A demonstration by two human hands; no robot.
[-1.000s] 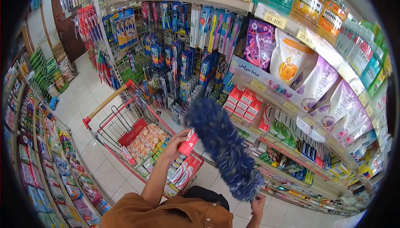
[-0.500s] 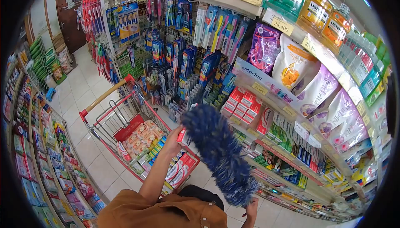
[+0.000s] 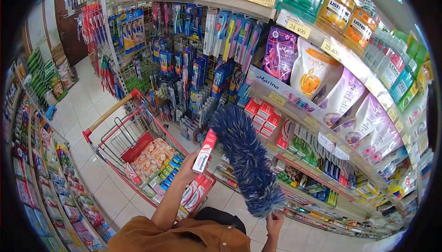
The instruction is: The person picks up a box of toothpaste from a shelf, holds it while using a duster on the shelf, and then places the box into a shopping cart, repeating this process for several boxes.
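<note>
My left hand [image 3: 187,169] is closed around a red-and-white Pepsodent toothpaste box [image 3: 205,153], held tilted with its printed side showing. My right hand [image 3: 275,224] grips the lower end of a fluffy blue-grey duster [image 3: 248,160]; the handle itself is mostly hidden. The duster's top points up and left, close beside the toothpaste box. Below my left hand stands a shopping cart [image 3: 109,117] with a wooden handle. It carries orange-and-white packs [image 3: 159,156], small blue and green packs [image 3: 171,170] and more red-and-white boxes [image 3: 197,191].
A shelf on the right holds stacked toothpaste boxes [image 3: 263,116], pouches [image 3: 313,70] and mouthwash bottles [image 3: 335,8] above. Toothbrushes [image 3: 230,35] hang on a wire rack ahead. Another stocked shelf [image 3: 50,173] lines the left. Tiled floor [image 3: 115,185] runs between, with a door [image 3: 73,28] beyond.
My left hand has lifted and turned the toothpaste box, so its printed side now shows. My right hand and the duster's lower end have risen slightly. The view has shifted a little to the right.
</note>
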